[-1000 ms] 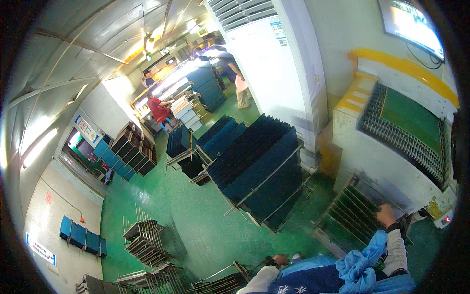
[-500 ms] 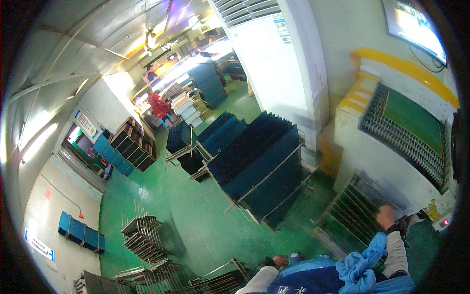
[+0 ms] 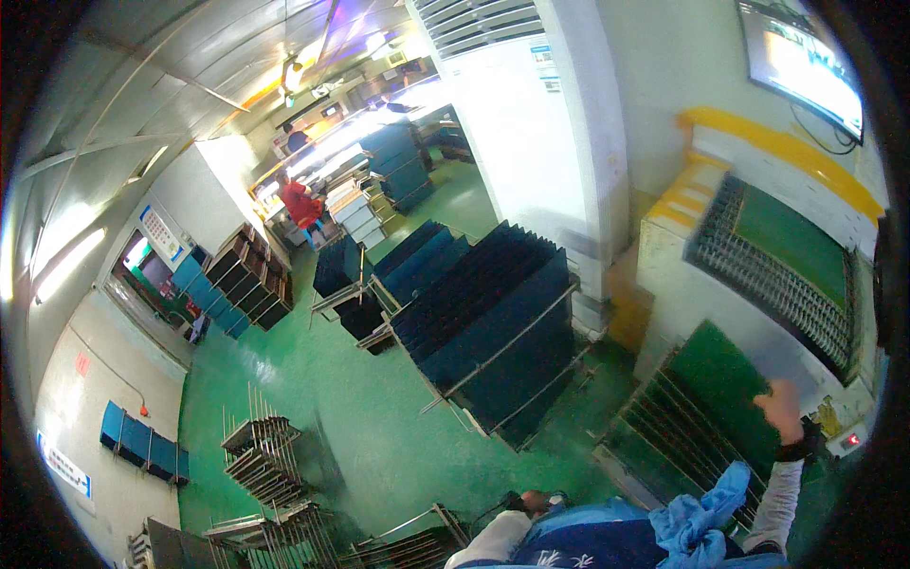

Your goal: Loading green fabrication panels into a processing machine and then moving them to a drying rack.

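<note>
My right hand (image 3: 781,410) is closed on the edge of a flat green board (image 3: 718,387), which stands tilted up out of a slotted metal rack (image 3: 654,438). Beside that rack, a pale machine (image 3: 664,313) carries a row of metal rollers (image 3: 770,275), and another green board (image 3: 796,245) lies on them. My left hand (image 3: 536,503) is low in the picture in front of my body, near a wire rack (image 3: 412,548); its fingers are too small and dark to make out.
Large racks packed with dark blue boards (image 3: 502,351) stand ahead on the green floor (image 3: 351,417). Stacked wire racks (image 3: 261,450) are at the left. A tall white cabinet unit (image 3: 512,114) stands behind. Farther off, a person in red (image 3: 300,204) is beside a lit bench.
My right hand has moved up and outward, and the green board now rises above the rack beside the machine. The view has shifted slightly.
</note>
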Tool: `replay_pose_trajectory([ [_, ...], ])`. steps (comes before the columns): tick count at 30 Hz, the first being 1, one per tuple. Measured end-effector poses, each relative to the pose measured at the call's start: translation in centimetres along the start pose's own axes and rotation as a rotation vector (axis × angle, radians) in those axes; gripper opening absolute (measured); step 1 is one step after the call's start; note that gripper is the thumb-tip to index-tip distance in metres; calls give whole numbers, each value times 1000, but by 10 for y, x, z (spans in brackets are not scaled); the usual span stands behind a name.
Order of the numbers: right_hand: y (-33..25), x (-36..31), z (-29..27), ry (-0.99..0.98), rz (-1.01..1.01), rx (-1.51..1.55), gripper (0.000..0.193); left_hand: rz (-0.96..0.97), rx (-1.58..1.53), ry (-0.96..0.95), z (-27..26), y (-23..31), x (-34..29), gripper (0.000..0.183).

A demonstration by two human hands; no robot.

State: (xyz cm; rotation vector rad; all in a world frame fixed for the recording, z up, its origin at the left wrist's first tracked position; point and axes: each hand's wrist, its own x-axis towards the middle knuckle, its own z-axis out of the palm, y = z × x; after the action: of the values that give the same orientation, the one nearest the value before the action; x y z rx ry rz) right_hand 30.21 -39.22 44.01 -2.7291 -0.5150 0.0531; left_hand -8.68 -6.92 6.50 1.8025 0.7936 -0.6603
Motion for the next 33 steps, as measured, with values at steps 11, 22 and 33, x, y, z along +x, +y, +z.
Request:
replay_pose_trajectory([
  [11, 58, 13, -114, 559, 74, 438, 33, 44, -85, -40, -5, 11, 23, 36],
  [22, 97, -1, -74, 864, 3, 975, 30, 484, 248, -20, 6, -59, 92, 33],
  [33, 107, 10, 33, 716, 62, 1009, 20, 1266, 228, 194, 96, 430, -146, 34],
])
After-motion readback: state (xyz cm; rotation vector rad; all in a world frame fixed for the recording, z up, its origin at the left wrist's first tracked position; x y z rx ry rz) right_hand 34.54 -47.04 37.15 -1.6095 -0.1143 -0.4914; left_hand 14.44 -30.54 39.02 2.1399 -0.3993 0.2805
